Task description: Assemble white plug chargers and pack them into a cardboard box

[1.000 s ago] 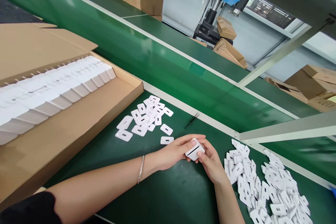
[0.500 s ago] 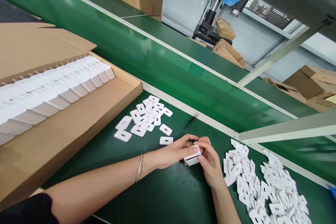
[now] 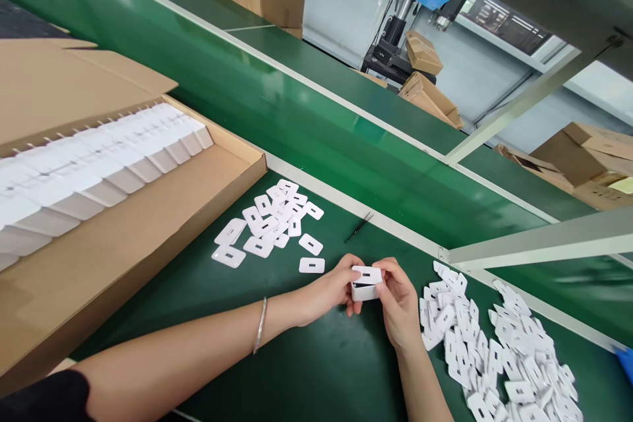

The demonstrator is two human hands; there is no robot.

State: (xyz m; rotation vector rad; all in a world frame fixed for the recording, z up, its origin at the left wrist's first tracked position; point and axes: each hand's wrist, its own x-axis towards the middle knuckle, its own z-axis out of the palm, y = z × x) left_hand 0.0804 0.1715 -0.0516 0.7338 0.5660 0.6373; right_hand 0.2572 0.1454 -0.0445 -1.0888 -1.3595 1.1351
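Between both hands, above the green tabletop, is a small white plastic case point(image 3: 364, 293). Its flat white cover point(image 3: 368, 274) has a rectangular slot and sits slightly raised, with a dark gap beneath it. My left hand point(image 3: 342, 283) grips the left end, thumb on the cover's corner. At the right end, my right hand point(image 3: 397, 293) has its thumb and fingers closed on the case and cover. Two loose slotted white covers point(image 3: 311, 265) lie just left of my hands, close to a larger scattered pile of covers point(image 3: 277, 217).
Two heaps of white slotted parts point(image 3: 534, 356) lie at the right. Black tweezers point(image 3: 359, 227) rest near the table's back rail. On the left stands an open cardboard box point(image 3: 217, 181) with rows of white pieces point(image 3: 99, 151). A pale metal strut point(image 3: 539, 239) crosses at right.
The case has turned in my hands so its slotted cover faces up and its front lies level. My left fingers have shifted to the left end, uncovering the slot.
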